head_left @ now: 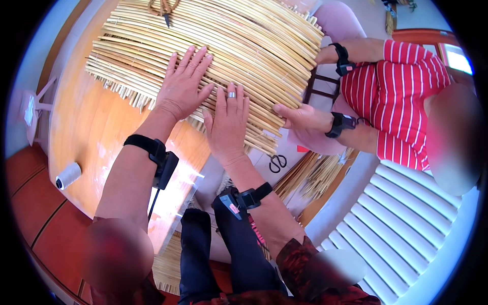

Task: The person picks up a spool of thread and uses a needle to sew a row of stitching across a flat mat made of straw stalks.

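Note:
A mat of pale straw-coloured stalks (244,46), laid side by side in rows, covers much of the wooden table (96,137). My left hand (184,84) lies flat on the mat near its close edge, fingers spread. Beside it on the right, my right hand (229,122) rests on the stalks too, fingers stretched out, a ring on one finger. Neither hand grips anything. To the right, a co-worker's hand (300,117) touches the stalk ends. The co-worker's other hand, farther back, is partly hidden at the mat's right edge.
Black scissor handles (277,163) poke out below the mat's right corner. Dark-bladed scissors (165,15) lie on its far part. A spool of white thread (68,175) stands at the table's left. Loose stalks (315,175) lie low on the right, near a white slatted radiator (391,229).

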`<state>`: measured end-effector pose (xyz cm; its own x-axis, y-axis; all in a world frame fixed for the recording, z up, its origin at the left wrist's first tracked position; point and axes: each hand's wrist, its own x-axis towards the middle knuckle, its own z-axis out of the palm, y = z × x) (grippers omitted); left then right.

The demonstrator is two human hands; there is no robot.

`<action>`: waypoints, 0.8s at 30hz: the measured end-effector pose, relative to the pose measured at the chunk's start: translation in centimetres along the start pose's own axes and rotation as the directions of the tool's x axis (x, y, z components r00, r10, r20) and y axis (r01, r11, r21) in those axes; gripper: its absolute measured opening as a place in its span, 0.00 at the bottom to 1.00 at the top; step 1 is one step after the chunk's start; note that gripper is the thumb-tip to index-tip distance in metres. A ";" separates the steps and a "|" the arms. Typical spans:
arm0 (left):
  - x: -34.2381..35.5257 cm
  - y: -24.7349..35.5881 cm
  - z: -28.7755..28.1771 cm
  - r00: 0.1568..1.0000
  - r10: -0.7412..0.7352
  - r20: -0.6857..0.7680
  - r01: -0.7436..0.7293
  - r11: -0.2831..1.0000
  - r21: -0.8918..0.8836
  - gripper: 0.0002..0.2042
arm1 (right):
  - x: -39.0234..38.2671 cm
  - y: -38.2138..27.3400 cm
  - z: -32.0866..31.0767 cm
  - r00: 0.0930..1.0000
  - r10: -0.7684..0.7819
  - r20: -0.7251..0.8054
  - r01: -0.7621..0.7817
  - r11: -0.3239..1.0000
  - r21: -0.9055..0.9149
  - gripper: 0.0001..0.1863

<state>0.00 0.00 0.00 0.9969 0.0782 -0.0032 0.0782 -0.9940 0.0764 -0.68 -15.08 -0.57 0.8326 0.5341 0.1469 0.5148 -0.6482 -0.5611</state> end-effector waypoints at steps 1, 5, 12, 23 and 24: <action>0.7 -0.1 -0.1 1.000 0.009 -0.023 -0.009 1.000 0.007 0.30 | 0.1 0.1 -0.3 0.999 -0.010 -0.051 0.012 1.000 0.029 0.33; 0.4 0.5 0.6 0.997 0.024 -0.071 -0.029 0.997 -0.071 0.30 | -4.0 -1.3 -3.5 0.975 -0.211 -0.065 0.218 0.966 0.139 0.31; -2.9 1.4 -3.8 0.986 0.011 -0.165 -0.054 0.964 -0.261 0.31 | -18.5 0.2 -5.6 0.883 0.014 0.469 -0.089 0.987 0.137 0.22; -33.5 5.8 -9.4 0.883 0.405 0.238 -0.191 0.772 -0.606 0.26 | -30.0 -0.7 -13.1 0.429 0.135 0.893 0.026 0.987 -0.161 0.23; -36.1 5.0 -9.2 0.909 0.261 0.323 -0.044 0.834 -0.550 0.27 | -30.4 -1.1 -13.2 0.429 0.128 0.894 0.030 0.987 -0.156 0.23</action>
<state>-35.63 -7.13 9.70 0.9280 -0.2134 -0.3054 0.0195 -0.7907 0.6119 -23.91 -37.77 6.32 0.2402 0.6315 -0.7372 0.5650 -0.7085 -0.4229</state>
